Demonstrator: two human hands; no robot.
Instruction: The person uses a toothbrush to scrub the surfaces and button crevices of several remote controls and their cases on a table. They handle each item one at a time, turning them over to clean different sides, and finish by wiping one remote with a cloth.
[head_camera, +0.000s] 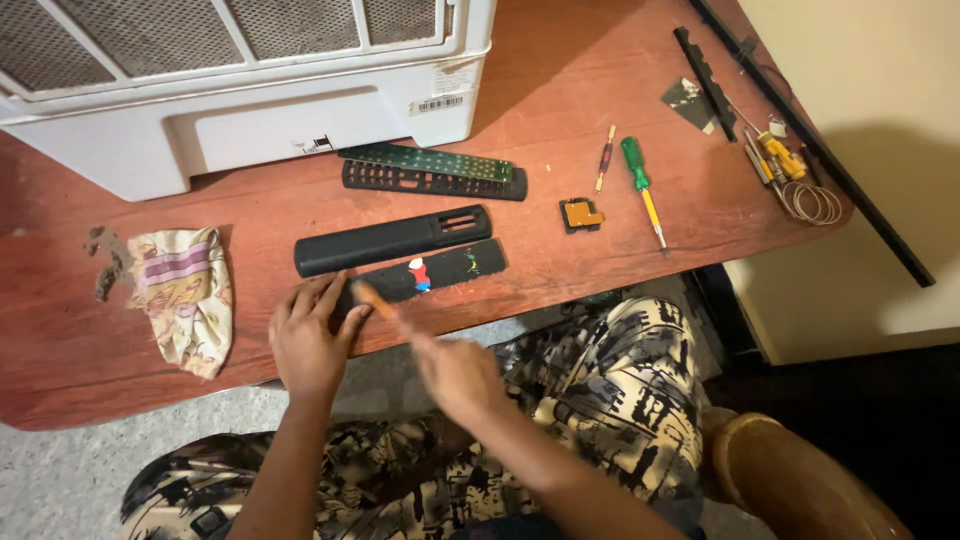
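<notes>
Reddish wood makes up the worktop (620, 100), whose near edge runs from lower left up to the right, just above the person's patterned trousers (600, 400). A white appliance (230, 90) fills the far left corner and leaves a strip of free surface in front of it. At the near edge lies a black keypad strip (430, 275) with coloured buttons. The left hand (305, 335) rests flat on its left end, fingers (330, 295) spread and pressing, not clenched. The right hand (455, 370) hangs over the edge, blurred, its fingers pinched on a thin orange tool (375, 298) whose tip touches the strip beside the left hand.

Just behind the strip lies a black remote shell (390, 240); farther back, near the appliance, sit a green circuit board (425, 160) and a black button frame (435, 182), touching each other. A crumpled cloth (185, 295) sits well to the left, with open surface between it and the left hand. To the right lie a small orange part (581, 214), a green screwdriver (640, 185) and a thin red tool (605, 158), apart from one another. Along the right edge run black rails (800, 130), with a wire coil (812, 202) beside them. No container shows.
</notes>
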